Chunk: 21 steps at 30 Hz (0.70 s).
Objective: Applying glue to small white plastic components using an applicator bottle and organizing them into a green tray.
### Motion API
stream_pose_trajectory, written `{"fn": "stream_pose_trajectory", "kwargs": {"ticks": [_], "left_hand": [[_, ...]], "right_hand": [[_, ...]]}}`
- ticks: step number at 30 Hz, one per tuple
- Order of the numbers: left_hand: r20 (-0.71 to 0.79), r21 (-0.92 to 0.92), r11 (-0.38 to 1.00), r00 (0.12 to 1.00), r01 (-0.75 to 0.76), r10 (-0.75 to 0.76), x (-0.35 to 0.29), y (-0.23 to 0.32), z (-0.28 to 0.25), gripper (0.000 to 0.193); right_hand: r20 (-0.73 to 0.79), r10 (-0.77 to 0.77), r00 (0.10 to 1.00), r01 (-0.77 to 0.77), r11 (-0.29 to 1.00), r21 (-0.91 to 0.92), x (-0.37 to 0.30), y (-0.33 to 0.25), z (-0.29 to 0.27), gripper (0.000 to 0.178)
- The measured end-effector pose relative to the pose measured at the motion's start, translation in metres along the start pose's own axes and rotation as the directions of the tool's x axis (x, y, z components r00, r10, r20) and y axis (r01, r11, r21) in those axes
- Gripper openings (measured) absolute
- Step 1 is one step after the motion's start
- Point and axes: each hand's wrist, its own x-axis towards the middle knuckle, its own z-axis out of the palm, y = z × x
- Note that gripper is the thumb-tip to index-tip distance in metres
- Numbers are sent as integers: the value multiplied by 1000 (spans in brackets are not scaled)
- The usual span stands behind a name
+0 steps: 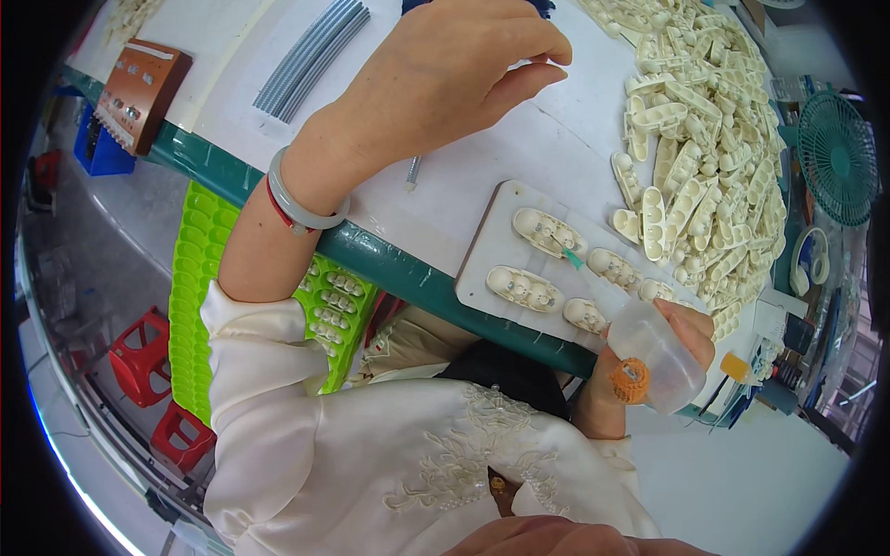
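Note:
My right hand [688, 329] is wrapped round a translucent squeeze bottle [666, 366] with an orange ribbed piece on it. A thin needle with a green hub [573, 260] reaches a cream pod-shaped piece [536, 225] that holds small round figures. Several such pieces lie in the recesses of a pale plate [476, 278] at the table's near edge. My left hand [464, 60] is raised over the far middle of the table, thumb and forefinger nearly meeting in a pinch. Whatever is between those tips, if anything, is too small to make out.
Loose cream pods form a large heap [695, 167] at the right. Grey-blue rods [311, 60] lie at the far left, near a brown box [141, 93]. A bright green tray [204, 306] with more pieces sits below the table's green edge [389, 269]. Red stools [141, 357] stand on the floor.

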Motion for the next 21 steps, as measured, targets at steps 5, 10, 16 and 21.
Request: {"fn": "stream_pose_trajectory", "kwargs": {"ticks": [5,10,16,21], "left_hand": [[-284,45,930,888,-365,363,6,-21,3,11],[-268,64,929,891,-365,368,10,-14,-1,9],[31,-151,986,997,78,-74,6,3,-14,8],[38,-146,986,997,74,-69,7,2,-13,8]], "right_hand": [[-18,7,1000,-7,1000,7,-2,2,2,48],[12,-29,1000,29,999,-13,1,1,-3,50],[80,-34,996,39,998,-54,0,2,-4,52],[78,-45,996,51,996,-76,1,3,-5,53]]}}
